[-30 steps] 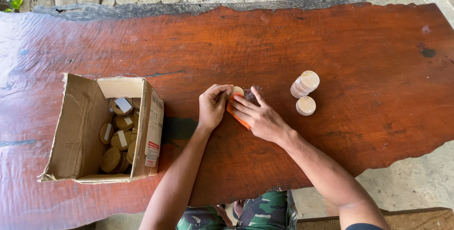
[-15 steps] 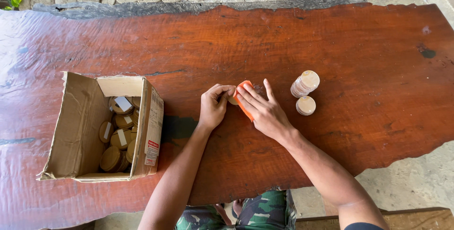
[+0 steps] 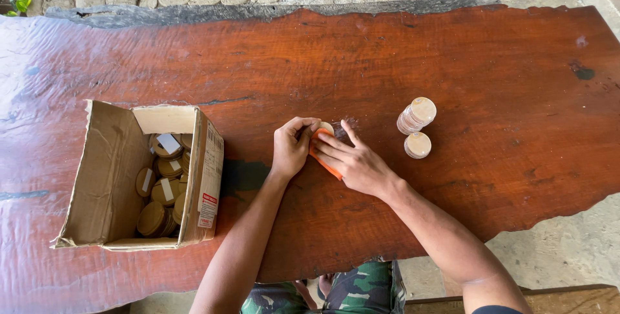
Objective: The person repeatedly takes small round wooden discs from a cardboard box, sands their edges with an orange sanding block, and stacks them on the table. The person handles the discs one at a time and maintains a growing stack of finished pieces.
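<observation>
Red-brown slab table (image 3: 452,62), left hand (image 3: 290,149) pinching pale round wooden disc (image 3: 325,126), right hand (image 3: 355,162) pressing orange sanding pad (image 3: 323,159)

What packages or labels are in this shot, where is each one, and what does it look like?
Cardboard box: left on the wooden table, brown, open, lying on its side.
Printed label: on the box's right-hand outer wall, white rectangle with red patch.
Paper strips: on round wooden discs inside the box, small, white.
No signs or screens.

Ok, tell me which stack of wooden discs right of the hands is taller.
The farther stack, leaning; the nearer stack is much shorter.
</observation>
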